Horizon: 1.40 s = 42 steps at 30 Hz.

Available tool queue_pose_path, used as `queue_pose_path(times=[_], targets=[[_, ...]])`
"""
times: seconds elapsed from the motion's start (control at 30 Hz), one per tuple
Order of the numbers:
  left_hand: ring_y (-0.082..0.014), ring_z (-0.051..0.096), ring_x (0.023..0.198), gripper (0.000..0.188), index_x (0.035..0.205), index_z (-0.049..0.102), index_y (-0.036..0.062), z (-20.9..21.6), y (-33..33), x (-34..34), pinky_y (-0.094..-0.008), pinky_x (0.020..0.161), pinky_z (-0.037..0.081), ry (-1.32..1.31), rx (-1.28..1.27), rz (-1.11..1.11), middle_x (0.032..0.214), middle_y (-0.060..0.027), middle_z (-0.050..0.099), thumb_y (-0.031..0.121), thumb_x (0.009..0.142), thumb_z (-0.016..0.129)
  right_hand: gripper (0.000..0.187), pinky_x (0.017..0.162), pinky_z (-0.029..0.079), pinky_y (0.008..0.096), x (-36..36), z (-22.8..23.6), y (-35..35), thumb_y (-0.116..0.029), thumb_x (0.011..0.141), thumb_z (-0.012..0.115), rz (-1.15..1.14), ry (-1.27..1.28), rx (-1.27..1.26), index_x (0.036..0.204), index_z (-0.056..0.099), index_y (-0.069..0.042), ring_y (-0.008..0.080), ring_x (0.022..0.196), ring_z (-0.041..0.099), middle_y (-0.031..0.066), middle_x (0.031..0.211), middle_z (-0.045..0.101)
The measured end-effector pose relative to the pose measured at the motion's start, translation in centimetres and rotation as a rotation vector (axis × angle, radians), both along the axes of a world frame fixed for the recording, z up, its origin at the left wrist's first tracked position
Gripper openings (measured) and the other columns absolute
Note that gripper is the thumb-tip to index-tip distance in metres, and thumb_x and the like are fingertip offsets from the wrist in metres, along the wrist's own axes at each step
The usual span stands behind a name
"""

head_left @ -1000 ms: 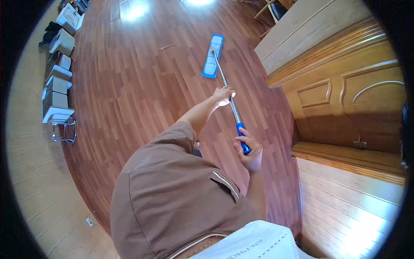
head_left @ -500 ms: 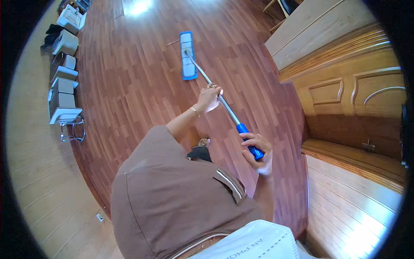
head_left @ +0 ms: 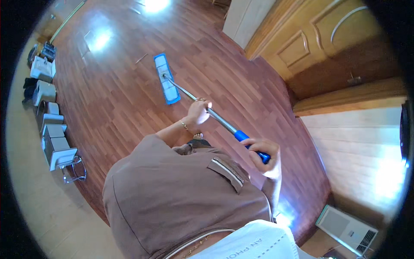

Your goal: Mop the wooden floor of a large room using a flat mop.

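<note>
A flat mop [head_left: 222,122] with a silver pole runs slantwise across the view. My left hand [head_left: 199,112] wraps around its pole at the middle. Higher on the pole, my right hand [head_left: 265,157] is closed around the blue grip [head_left: 241,136]. The rectangular mop head [head_left: 171,92], pale grey with a blue fringe, rests on the wood floor [head_left: 125,99] ahead and to the left. Beyond the mop head lies a thin stick-like thing [head_left: 141,58], too small to make out. A bare foot [head_left: 198,136] shows just below my left hand.
Along the left wall stand white box-like furnishings [head_left: 44,93] and a chrome-framed stool [head_left: 74,170]. A panelled wooden door [head_left: 297,54] is at the right, beside white wall boards [head_left: 349,142]. A white appliance with a vent [head_left: 347,228] sits at the lower right.
The view has turned to the right, bringing the white appliance into sight. The mop head now appears lower and further left, tilted more. Both hands keep their hold on the pole.
</note>
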<state>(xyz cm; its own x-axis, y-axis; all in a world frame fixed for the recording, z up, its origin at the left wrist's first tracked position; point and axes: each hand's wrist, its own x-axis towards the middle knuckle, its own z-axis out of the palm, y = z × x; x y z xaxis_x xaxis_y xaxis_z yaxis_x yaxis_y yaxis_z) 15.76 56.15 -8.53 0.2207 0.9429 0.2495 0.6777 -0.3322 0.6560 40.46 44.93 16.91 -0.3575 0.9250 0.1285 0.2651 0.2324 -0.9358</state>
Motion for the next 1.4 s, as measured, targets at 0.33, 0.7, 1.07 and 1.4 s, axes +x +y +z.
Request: queue_pose_path(times=[0.33,0.7,1.07,1.4], targets=[[-0.0361,0.053,0.077,0.018,0.07,0.048,0.0079,-1.1,-2.7,13.1,-0.0459,0.071,0.042,-0.097,0.047,-0.665,0.071,-0.0135,0.053,0.011,0.078,0.064,0.004,0.073,0.052,0.0344,2.6,0.4,-14.4,-0.001,0.069,0.062,-0.469,-0.127,0.111,0.072,0.064,0.001,0.0293,0.082,0.07,0.0198,0.085,0.07],[-0.033,0.058,0.087,0.007,0.08,0.058,0.0096,-1.8,-11.1,27.9,-0.0455,0.073,0.047,-0.052,0.021,-1.161,0.08,-0.0132,0.059,0.006,0.074,0.06,0.009,0.068,0.052,0.0374,3.4,-0.5,-25.6,0.001,0.068,0.064,-0.829,-0.415,0.18,0.077,0.064,-0.001,0.0338,0.074,0.067,0.0156,0.09,0.07],[-0.0245,0.058,0.107,0.024,0.102,0.062,0.0187,2.8,-29.2,35.6,-0.052,0.084,0.045,0.237,-0.04,-1.677,0.099,-0.0043,0.064,0.021,0.078,0.067,0.008,0.069,0.052,0.0352,-0.7,6.0,-37.9,-0.005,0.072,0.063,-1.197,-0.539,0.043,0.075,0.061,0.003,0.0295,0.071,0.067,0.0213,0.086,0.069],[-0.0235,0.062,0.1,0.025,0.097,0.061,0.0216,9.4,-37.3,32.2,-0.0527,0.085,0.042,0.309,0.036,-1.95,0.093,-0.0012,0.064,0.039,0.079,0.066,0.037,0.057,0.047,0.0359,-3.5,13.2,-45.1,-0.038,0.085,0.061,-1.05,-0.777,0.042,0.078,0.061,-0.002,0.0285,0.065,0.063,0.0199,0.083,0.068]])
